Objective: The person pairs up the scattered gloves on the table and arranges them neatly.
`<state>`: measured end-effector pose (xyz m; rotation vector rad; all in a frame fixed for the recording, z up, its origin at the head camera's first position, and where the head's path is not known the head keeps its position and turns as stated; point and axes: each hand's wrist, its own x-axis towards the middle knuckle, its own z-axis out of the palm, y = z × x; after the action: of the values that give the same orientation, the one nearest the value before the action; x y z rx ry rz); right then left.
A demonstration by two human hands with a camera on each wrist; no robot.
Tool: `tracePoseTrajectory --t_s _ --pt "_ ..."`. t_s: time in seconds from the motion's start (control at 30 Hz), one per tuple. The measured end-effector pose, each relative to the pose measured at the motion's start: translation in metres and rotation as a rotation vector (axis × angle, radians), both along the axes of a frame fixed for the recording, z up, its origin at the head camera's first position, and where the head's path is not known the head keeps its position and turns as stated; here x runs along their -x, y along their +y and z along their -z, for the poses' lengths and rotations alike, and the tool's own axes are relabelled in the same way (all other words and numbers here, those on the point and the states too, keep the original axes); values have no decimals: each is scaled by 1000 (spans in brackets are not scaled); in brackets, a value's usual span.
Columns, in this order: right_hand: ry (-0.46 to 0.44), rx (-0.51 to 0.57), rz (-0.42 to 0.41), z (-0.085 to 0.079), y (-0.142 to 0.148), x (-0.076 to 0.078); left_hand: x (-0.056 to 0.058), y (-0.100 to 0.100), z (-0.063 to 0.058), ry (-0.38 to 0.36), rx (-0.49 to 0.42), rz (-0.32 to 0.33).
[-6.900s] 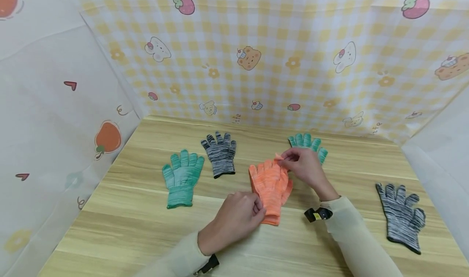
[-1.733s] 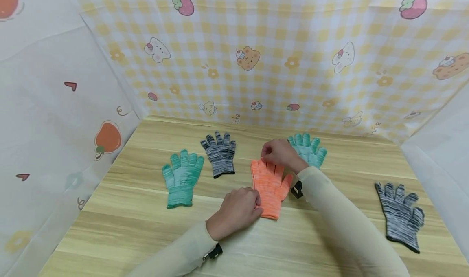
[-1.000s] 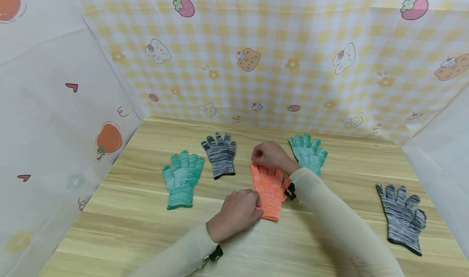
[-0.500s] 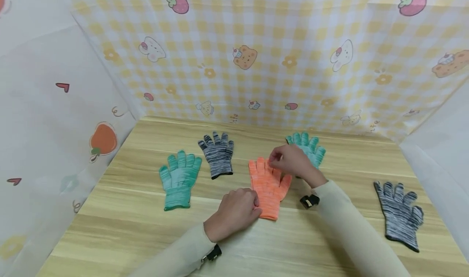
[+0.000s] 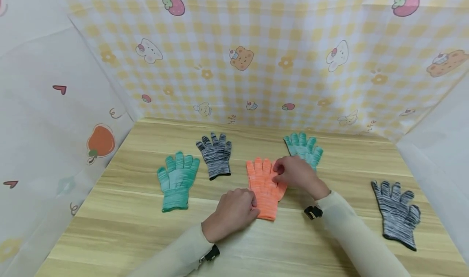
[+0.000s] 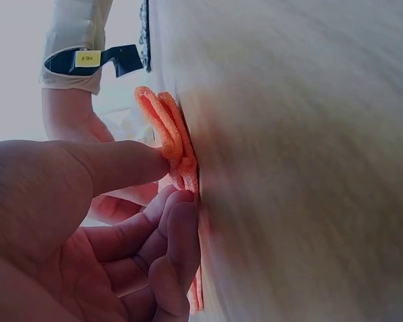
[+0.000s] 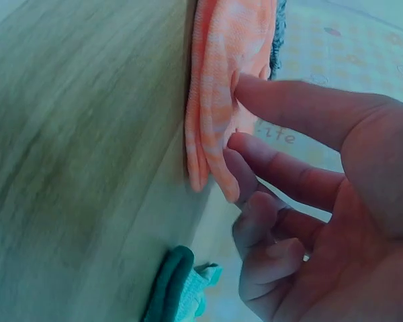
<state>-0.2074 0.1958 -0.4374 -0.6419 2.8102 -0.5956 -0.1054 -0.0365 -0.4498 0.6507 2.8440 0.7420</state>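
In the head view, two orange knit gloves (image 5: 264, 191) lie stacked mid-table, fingers pointing away. My left hand (image 5: 234, 209) pinches their left edge by the cuff; in the left wrist view, its thumb rests on the layered orange cuffs (image 6: 164, 127) with the fingertips against their lower edge. My right hand (image 5: 296, 173) is at the right side of the pair, near the glove's thumb. The right wrist view shows its thumb and index fingertip pinching at the upper orange glove (image 7: 221, 80), the other fingers curled. Behind that hand lies a green glove (image 5: 304, 146), its lower part hidden.
Another green glove (image 5: 178, 183) lies flat at the left, with a grey-black glove (image 5: 217, 157) behind it. A second grey-black glove (image 5: 397, 216) is at the far right. A checked cloth (image 5: 220, 57) hangs at the wooden table's (image 5: 121, 212) back edge.
Earlier, my right hand lifted the upper orange glove's edge, showing both cuffs; then it moved along the fingertips to the left. Now it is back right and nearer, by the glove's thumb. The left hand stayed.
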Motion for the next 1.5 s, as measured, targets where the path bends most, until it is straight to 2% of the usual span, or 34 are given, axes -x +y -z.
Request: tracePoseTrajectory --t_s 0.17,0.27,0.3,0.4,0.5,0.53,0.63,1.03,1.2,1.33,1.5 --pt "20 -7 11 3 -4 2 0 -2 1 5 -17 1" --pt "26 3 18 4 -5 2 1 -3 2 26 -29 13" --pt "26 7 22 4 -5 2 2 -4 7 54 -32 23" --pt "31 18 27 3 -6 1 2 -4 6 76 -38 25" --pt "31 23 28 2 -8 2 3 -5 7 74 -28 11" --pt "30 25 27 2 -8 3 2 -5 2 52 -23 -1" --pt "22 27 33 3 -10 5 4 -6 1 46 -4 -13" --pt "12 28 53 2 -13 6 5 -8 3 63 -1 -14" --pt "24 34 52 3 -12 6 3 -9 3 86 -31 -12" --pt "27 89 63 4 -10 5 1 -13 3 92 -80 -19" --pt "62 225 79 -1 -10 4 -5 -24 -1 120 -135 -56"
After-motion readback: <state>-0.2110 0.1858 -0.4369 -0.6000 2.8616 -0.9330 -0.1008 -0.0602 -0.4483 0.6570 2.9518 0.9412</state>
